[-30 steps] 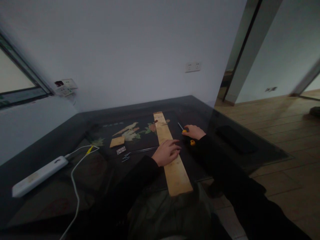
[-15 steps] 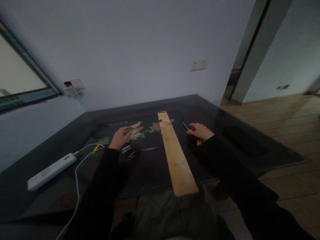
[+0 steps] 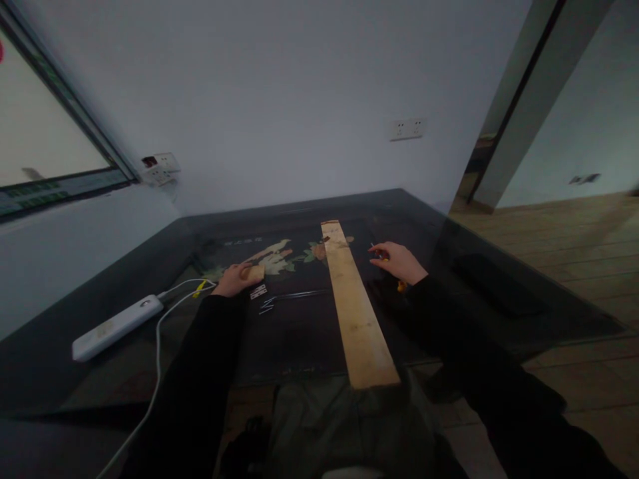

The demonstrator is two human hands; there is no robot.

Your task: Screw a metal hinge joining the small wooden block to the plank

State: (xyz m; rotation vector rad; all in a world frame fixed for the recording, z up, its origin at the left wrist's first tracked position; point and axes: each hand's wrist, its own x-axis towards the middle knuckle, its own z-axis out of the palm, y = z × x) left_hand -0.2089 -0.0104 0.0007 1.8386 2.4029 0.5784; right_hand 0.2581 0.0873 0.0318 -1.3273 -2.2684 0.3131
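Note:
My left hand (image 3: 233, 279) is closed, thumb and fingers on the left end of a small pale wooden block (image 3: 256, 273). Just below it on the table lie small metal hinges (image 3: 259, 291) and several thin screws (image 3: 266, 306). My right hand (image 3: 402, 261) is closed around a screwdriver with a yellow-orange and dark handle (image 3: 401, 287); the fingers cover most of it, and its metal shaft pokes out to the upper left. Between my hands a long wooden board (image 3: 355, 313) lies lengthwise, its near end jutting past the table's front edge.
The dark glossy table (image 3: 299, 346) carries a painted flower pattern. To the left sits a white power strip (image 3: 117, 327) with a white cable (image 3: 158, 346). A dark flat object (image 3: 499, 286) rests at the right. The wall (image 3: 299, 120) rises behind the table.
My left hand was raised with thumb and fingers apart; now it is lower and has hold of the small wooden block. The screwdriver has turned in my right hand, with less shaft showing.

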